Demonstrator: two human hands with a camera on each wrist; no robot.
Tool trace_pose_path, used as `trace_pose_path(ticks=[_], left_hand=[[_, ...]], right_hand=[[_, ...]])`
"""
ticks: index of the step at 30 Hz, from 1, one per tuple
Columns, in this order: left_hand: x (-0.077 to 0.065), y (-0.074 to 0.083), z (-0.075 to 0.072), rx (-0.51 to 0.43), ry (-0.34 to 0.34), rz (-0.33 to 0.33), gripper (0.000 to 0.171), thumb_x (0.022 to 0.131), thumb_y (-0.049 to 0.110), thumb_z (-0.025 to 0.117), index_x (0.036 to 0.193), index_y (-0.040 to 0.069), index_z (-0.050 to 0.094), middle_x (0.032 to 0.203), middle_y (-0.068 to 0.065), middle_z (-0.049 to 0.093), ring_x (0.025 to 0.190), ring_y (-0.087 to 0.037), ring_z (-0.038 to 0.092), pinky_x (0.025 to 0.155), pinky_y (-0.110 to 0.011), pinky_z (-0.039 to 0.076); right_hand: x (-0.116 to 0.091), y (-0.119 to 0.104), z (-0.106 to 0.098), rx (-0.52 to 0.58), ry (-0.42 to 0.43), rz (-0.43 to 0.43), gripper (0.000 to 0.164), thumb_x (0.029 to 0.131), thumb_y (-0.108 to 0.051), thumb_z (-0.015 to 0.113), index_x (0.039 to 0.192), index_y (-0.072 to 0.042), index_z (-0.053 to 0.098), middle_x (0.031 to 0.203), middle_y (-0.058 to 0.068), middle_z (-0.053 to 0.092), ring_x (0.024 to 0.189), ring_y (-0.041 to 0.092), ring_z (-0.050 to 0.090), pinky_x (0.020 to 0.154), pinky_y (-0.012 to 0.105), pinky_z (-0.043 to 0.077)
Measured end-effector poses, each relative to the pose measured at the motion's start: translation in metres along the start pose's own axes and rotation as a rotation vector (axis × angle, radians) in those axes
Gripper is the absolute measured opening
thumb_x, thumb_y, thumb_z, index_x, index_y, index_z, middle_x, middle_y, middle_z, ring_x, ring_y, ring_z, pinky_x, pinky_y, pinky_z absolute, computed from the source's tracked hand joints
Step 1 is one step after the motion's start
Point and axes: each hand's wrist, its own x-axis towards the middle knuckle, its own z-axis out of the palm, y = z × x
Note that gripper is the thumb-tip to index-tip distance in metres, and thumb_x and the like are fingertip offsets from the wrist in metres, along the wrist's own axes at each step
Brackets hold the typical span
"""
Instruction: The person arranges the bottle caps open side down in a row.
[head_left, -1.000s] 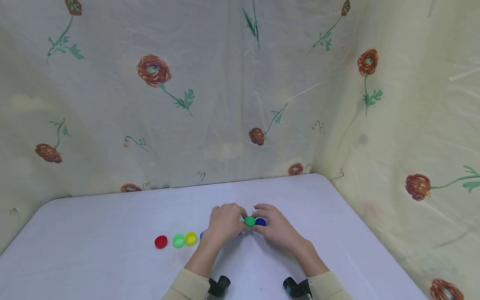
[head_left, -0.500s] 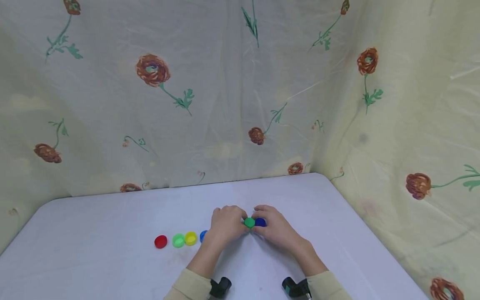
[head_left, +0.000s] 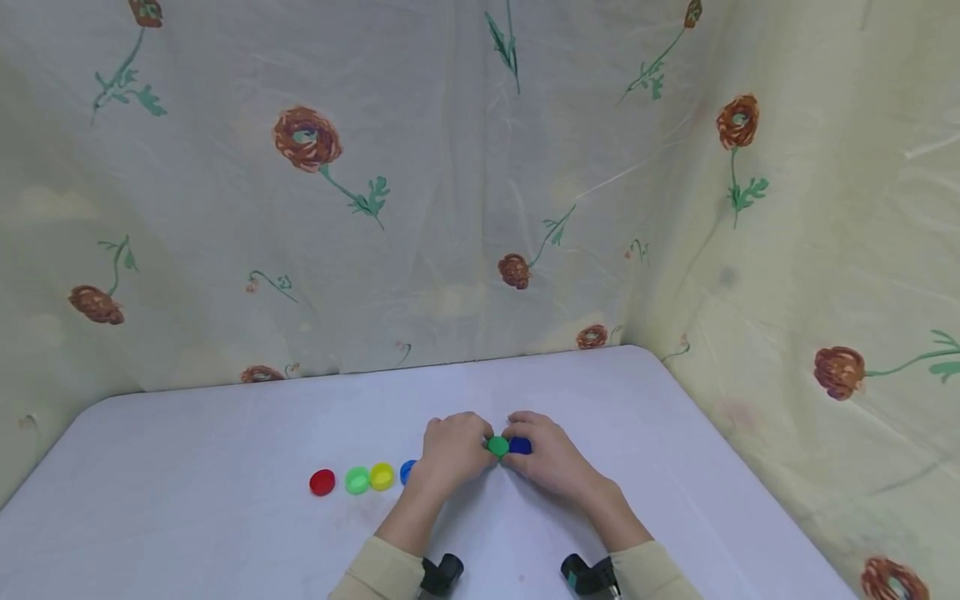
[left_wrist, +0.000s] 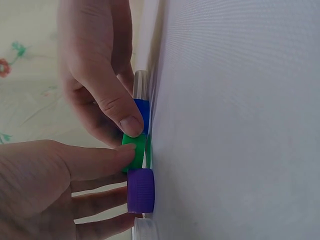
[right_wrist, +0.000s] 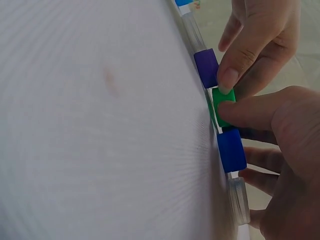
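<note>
Thumbs and fingers of both my left hand (head_left: 454,452) and right hand (head_left: 551,454) pinch a green bottle cap (head_left: 498,447) from its two sides. In both wrist views the cap sits slightly off the white tabletop, and a thin green strip shows beneath it. On its right, by my right fingers, stands a dark blue cap (right_wrist: 231,150). A purple cap (left_wrist: 141,190) stands on its left, under my left hand; the head view hides it. Clear ridged caps (right_wrist: 239,201) (left_wrist: 145,229) stand farther out on both sides.
Left of my hands, a red cap (head_left: 322,482), a light green cap (head_left: 357,480), a yellow cap (head_left: 382,476) and a partly hidden blue cap (head_left: 407,472) lie in a row on the white table (head_left: 225,533). Flowered curtains (head_left: 420,183) hang behind and to the right.
Both hands have lowered slightly with the green cap, which sits a little nearer in the head view. More of the lighter blue cap shows beside the left wrist.
</note>
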Motion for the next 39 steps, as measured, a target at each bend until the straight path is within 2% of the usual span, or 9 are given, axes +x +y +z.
trace_pose_path(ticks=[11,19,26,34,39], left_hand=[[0.0000,-0.0031,-0.0006,0.009,0.006,-0.008,0.022,0.084,0.024,0.078,0.102,0.012,0.078,0.097,-0.001,0.076,0.093,-0.022,0.068,0.091,-0.051,0.049],[0.0011,-0.0057,-0.0012,0.010,-0.002,-0.019,0.026,0.083,0.026,0.079,0.106,0.012,0.077,0.102,-0.002,0.076,0.098,-0.024,0.068,0.095,-0.054,0.048],[0.0001,-0.0083,-0.0049,-0.002,-0.028,-0.035,0.035,0.080,0.029,0.082,0.112,0.014,0.076,0.112,-0.003,0.074,0.108,-0.026,0.066,0.097,-0.055,0.047],[-0.0013,-0.0074,-0.0042,-0.023,-0.040,-0.001,0.041,0.078,0.030,0.083,0.116,0.014,0.074,0.115,-0.003,0.074,0.110,-0.025,0.066,0.093,-0.053,0.049],[-0.0035,-0.0078,-0.0056,-0.030,-0.046,-0.007,0.043,0.078,0.031,0.083,0.117,0.015,0.074,0.117,-0.003,0.073,0.112,-0.025,0.065,0.095,-0.054,0.048]], right_hand=[[0.0023,-0.0038,0.0011,-0.028,-0.003,0.009,0.023,0.085,-0.015,0.075,0.107,-0.010,0.073,0.137,0.015,0.060,0.132,0.040,0.051,0.108,0.058,0.041],[0.0045,-0.0042,0.0016,-0.030,0.003,0.001,0.024,0.083,-0.015,0.076,0.106,-0.012,0.073,0.137,0.014,0.060,0.132,0.039,0.052,0.108,0.057,0.041],[0.0056,-0.0077,0.0013,-0.014,-0.010,0.012,0.028,0.085,-0.017,0.075,0.112,-0.011,0.072,0.143,0.014,0.056,0.136,0.040,0.048,0.110,0.059,0.039],[0.0003,-0.0083,-0.0024,-0.012,-0.008,0.017,0.028,0.086,-0.018,0.074,0.113,-0.013,0.071,0.146,0.013,0.054,0.139,0.040,0.045,0.111,0.060,0.037],[0.0005,-0.0102,-0.0021,-0.002,-0.016,0.022,0.028,0.086,-0.019,0.075,0.113,-0.014,0.071,0.146,0.012,0.053,0.139,0.039,0.044,0.112,0.061,0.036]])
